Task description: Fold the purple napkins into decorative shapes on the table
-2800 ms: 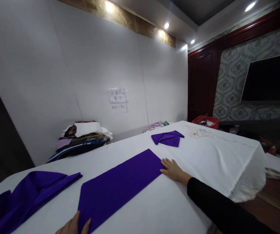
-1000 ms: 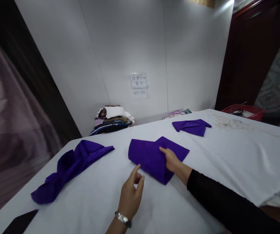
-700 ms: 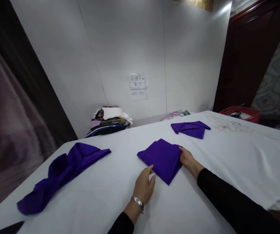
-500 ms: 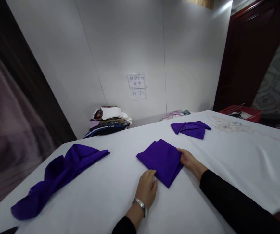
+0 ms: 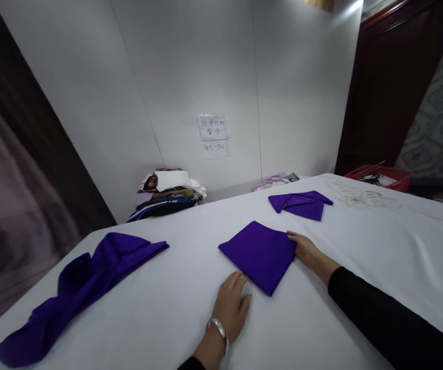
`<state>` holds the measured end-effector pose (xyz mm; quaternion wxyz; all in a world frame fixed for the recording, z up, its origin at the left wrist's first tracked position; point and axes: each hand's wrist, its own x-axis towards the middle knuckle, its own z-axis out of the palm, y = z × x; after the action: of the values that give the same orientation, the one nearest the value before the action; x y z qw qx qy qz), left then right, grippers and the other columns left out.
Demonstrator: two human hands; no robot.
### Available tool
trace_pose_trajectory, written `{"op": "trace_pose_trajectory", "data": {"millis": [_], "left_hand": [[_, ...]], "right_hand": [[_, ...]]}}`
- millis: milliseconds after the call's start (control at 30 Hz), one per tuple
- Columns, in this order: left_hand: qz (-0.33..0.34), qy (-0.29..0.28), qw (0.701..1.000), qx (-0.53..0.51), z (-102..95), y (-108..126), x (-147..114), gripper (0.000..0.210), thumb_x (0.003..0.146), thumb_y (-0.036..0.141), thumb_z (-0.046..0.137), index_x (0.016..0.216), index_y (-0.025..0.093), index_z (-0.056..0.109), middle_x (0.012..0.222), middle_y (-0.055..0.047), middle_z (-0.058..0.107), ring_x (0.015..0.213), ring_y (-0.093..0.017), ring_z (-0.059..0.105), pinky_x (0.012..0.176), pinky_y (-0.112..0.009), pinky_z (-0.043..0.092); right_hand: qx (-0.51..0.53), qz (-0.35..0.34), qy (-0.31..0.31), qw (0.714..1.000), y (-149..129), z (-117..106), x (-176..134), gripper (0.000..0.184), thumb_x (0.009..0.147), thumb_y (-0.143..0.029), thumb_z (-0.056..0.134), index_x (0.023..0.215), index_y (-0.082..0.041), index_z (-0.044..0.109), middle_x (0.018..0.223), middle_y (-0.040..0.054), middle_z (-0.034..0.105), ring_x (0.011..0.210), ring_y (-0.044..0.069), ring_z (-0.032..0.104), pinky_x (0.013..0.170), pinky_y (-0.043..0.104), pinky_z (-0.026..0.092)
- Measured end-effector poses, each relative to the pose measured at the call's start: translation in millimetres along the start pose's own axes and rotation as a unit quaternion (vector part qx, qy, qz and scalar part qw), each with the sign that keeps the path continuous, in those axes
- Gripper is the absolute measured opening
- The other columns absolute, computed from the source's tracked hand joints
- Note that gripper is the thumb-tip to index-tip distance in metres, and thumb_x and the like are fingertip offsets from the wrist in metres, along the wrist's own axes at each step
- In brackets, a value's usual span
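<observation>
A purple cloth napkin (image 5: 258,254), folded into a neat square, lies on the white-covered table (image 5: 148,313) with one corner towards me. Its right corner is pinched in my right hand (image 5: 307,252), some of whose fingers are hidden by the cloth. At the near left edge rests my left hand (image 5: 231,306), wearing a silver bangle, its thumb apart from the fingers and nothing in its grasp. Its fingertips are at or just beside the napkin's edge. Further back lies another folded purple napkin (image 5: 306,204). A loose, crumpled purple napkin (image 5: 86,288) stretches along the left side.
Behind the table edge stands a pile of folded clothes (image 5: 167,192), with more fabric (image 5: 273,181) to its right. A paper sign (image 5: 214,128) is stuck on the pale wall. At the back right is a red basket (image 5: 397,180); a curtain (image 5: 17,190) hangs on the left.
The square napkin now lies flatter, its edges lined up more neatly. My right hand has shifted slightly right with its corner; my left hand has drawn back a little and its fingers have loosened.
</observation>
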<state>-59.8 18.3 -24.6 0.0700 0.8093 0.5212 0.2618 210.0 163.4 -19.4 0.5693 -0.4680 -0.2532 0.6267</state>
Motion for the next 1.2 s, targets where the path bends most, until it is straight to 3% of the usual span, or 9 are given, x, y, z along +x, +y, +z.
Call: {"op": "trace_pose_trajectory", "data": {"millis": [133, 300, 467, 567, 667, 800, 967, 1067, 1200], "left_hand": [[0.004, 0.005, 1.000, 0.010, 0.5, 3, 2, 0.036, 0.083, 0.026, 0.042, 0.118, 0.020, 0.048, 0.130, -0.010, 0.046, 0.121, -0.023, 0.039, 0.099, -0.047, 0.037], [0.017, 0.006, 0.999, 0.034, -0.5, 15, 26, 0.038, 0.083, 0.029, 0.043, 0.120, 0.020, 0.047, 0.133, -0.009, 0.043, 0.125, -0.024, 0.034, 0.102, -0.050, 0.031], [-0.044, -0.054, 0.996, 0.061, 5.9, 14, 43, 0.047, 0.083, 0.042, 0.041, 0.123, 0.017, 0.046, 0.135, -0.011, 0.042, 0.127, -0.026, 0.031, 0.104, -0.052, 0.024], [-0.064, -0.082, 0.993, 0.060, 9.8, 9, 41, 0.050, 0.084, 0.046, 0.036, 0.125, 0.018, 0.045, 0.136, -0.011, 0.040, 0.129, -0.026, 0.029, 0.104, -0.052, 0.021], [-0.068, -0.085, 0.992, 0.061, 9.4, 8, 39, 0.052, 0.085, 0.048, 0.033, 0.126, 0.018, 0.043, 0.138, -0.010, 0.038, 0.131, -0.026, 0.024, 0.105, -0.051, 0.020], [-0.035, -0.072, 0.995, 0.055, 7.4, 16, 38, 0.054, 0.086, 0.048, 0.033, 0.129, 0.017, 0.039, 0.139, -0.010, 0.035, 0.132, -0.025, 0.020, 0.105, -0.050, 0.019], [0.057, -0.054, 0.996, 0.044, 10.3, 32, 33, 0.048, 0.085, 0.040, 0.039, 0.129, 0.021, 0.037, 0.138, -0.007, 0.038, 0.129, -0.023, 0.027, 0.106, -0.050, 0.020], [0.071, -0.023, 0.996, 0.041, 11.1, 39, 31, 0.040, 0.083, 0.033, 0.043, 0.121, 0.020, 0.045, 0.126, -0.009, 0.050, 0.119, -0.024, 0.040, 0.101, -0.049, 0.028], [0.054, 0.020, 0.998, 0.038, 8.8, 48, 32, 0.025, 0.078, 0.030, 0.050, 0.100, 0.019, 0.055, 0.101, -0.008, 0.058, 0.098, -0.024, 0.049, 0.086, -0.044, 0.038]], "right_hand": [[-0.042, 0.015, -0.005, 0.999, -2, -1, 0, 0.039, 0.069, -0.005, 0.052, 0.106, -0.017, 0.053, 0.077, 0.0040, 0.066, 0.065, 0.016, 0.063, 0.057, 0.025, 0.049], [-0.077, 0.023, -0.017, 0.997, -5, 6, 3, 0.043, 0.067, 0.000, 0.049, 0.107, -0.016, 0.053, 0.075, 0.0039, 0.066, 0.061, 0.015, 0.062, 0.055, 0.024, 0.049], [-0.098, 0.016, -0.025, 0.995, -9, 5, 3, 0.046, 0.068, -0.004, 0.054, 0.112, -0.015, 0.052, 0.077, 0.0058, 0.067, 0.062, 0.016, 0.062, 0.054, 0.025, 0.048], [-0.115, -0.014, -0.010, 0.993, -17, -5, 3, 0.052, 0.067, -0.008, 0.060, 0.117, -0.017, 0.050, 0.086, 0.0071, 0.067, 0.068, 0.017, 0.063, 0.057, 0.025, 0.048], [-0.127, -0.095, 0.034, 0.987, -26, -20, 1, 0.053, 0.064, -0.008, 0.063, 0.115, -0.016, 0.052, 0.099, 0.0105, 0.065, 0.079, 0.019, 0.063, 0.065, 0.027, 0.050], [-0.166, -0.187, 0.066, 0.966, -28, -35, -4, 0.047, 0.063, -0.003, 0.057, 0.108, -0.016, 0.058, 0.104, 0.0095, 0.064, 0.091, 0.019, 0.061, 0.081, 0.033, 0.047], [-0.282, -0.270, -0.005, 0.920, -15, -37, -14, 0.033, 0.066, -0.012, 0.057, 0.097, -0.021, 0.065, 0.105, 0.0029, 0.064, 0.104, 0.019, 0.055, 0.098, 0.039, 0.034], [-0.324, -0.268, 0.012, 0.908, -12, -36, -14, 0.032, 0.064, -0.012, 0.059, 0.093, -0.022, 0.067, 0.104, 0.0019, 0.065, 0.105, 0.019, 0.054, 0.099, 0.038, 0.033], [-0.343, -0.246, 0.056, 0.905, -13, -39, -8, 0.032, 0.063, -0.009, 0.057, 0.092, -0.019, 0.067, 0.089, 0.0026, 0.067, 0.088, 0.018, 0.060, 0.090, 0.035, 0.040]]}}
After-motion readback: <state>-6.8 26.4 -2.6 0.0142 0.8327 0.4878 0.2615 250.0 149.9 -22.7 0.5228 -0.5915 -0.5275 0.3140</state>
